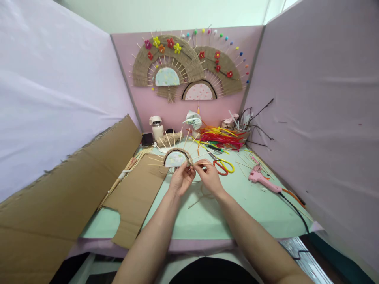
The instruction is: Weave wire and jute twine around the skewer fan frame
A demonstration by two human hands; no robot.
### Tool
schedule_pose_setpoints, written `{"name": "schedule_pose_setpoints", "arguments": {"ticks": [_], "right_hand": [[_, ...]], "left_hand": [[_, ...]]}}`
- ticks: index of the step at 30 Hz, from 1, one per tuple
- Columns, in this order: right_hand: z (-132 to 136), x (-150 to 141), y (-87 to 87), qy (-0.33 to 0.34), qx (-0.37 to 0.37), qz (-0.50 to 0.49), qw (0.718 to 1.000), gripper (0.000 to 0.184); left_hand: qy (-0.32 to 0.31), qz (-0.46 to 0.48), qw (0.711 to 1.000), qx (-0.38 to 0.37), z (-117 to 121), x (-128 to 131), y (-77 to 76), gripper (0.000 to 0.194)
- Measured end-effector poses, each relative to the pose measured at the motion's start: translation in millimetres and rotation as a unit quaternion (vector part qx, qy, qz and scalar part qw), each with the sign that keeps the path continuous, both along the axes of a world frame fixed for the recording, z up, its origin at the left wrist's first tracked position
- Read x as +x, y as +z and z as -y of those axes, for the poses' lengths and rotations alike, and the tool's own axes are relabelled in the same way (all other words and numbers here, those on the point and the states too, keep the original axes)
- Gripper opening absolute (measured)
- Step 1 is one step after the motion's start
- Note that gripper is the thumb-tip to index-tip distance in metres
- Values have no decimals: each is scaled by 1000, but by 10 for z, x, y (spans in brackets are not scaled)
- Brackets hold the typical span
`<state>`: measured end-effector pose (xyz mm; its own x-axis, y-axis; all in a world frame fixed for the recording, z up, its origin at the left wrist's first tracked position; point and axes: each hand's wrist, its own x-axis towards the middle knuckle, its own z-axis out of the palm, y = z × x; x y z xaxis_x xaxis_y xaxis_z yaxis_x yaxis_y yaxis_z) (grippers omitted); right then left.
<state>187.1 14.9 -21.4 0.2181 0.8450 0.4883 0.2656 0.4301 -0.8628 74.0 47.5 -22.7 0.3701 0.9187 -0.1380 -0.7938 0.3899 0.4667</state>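
Note:
A small half-round fan piece (174, 159) is held up over the table, with a pale patterned centre, a dark band and a twine-wrapped rim. Thin wooden sticks (167, 138) fan outward from its curved edge. My left hand (181, 180) grips the piece at its lower right corner. At that same corner the fingertips of my right hand (209, 176) are pinched together beside the lowest stick; they seem to hold twine, though the fingers cover most of it. A loose length of twine (204, 196) trails on the table below my hands.
Scissors (225, 165) lie just beyond my right hand. A pink glue gun (263, 179) with a black cord rests at right. Cut cardboard (139, 185) and bundled sticks (121, 175) are at left. Pipe cleaners (222, 138), a twine roll (170, 140) and a bottle (156, 128) stand behind.

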Motion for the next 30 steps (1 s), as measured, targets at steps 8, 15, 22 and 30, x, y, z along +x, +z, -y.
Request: {"name": "schedule_pose_setpoints", "arguments": {"ticks": [8,15,22,30], "right_hand": [[3,-17,-13,31,-30,-74,996,16],[13,-9,5,28,-43,-100,994,19],[4,-26,-4,66,-125,-196,970,25],[-21,-39,-41,81,-161,-276,944,27]], "left_hand": [[15,6,1000,-21,-10,9,-4,9],[17,-3,999,-36,-5,2,33,12],[34,-16,999,-26,29,24,25,14],[100,-21,995,-7,37,83,-2,4]]}}
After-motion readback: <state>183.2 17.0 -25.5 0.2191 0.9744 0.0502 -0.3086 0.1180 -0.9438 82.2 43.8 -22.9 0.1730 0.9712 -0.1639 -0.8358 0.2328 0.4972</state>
